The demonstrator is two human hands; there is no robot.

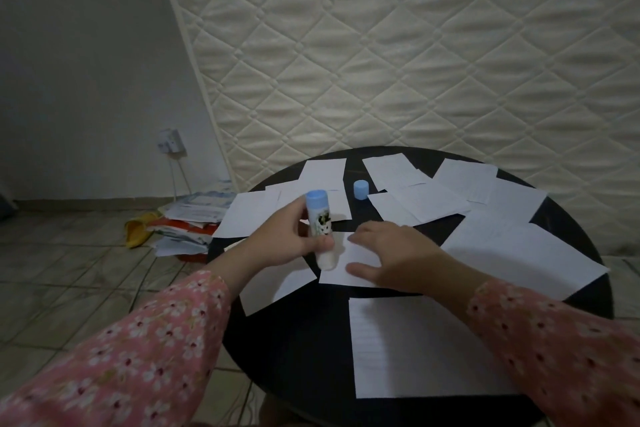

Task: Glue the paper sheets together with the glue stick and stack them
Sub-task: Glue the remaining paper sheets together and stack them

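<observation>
Glue stick (320,229) between left fingers (300,215)

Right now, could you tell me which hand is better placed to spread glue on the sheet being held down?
The left hand: it already grips the uncapped glue stick, tip down at the small sheet, which the right hand pins flat.

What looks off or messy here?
No spill or damage shows. The paper sheets lie scattered at mixed angles, overlapping, not stacked. The blue cap sits apart on the table while the left hand grips the uncapped glue stick.
</observation>
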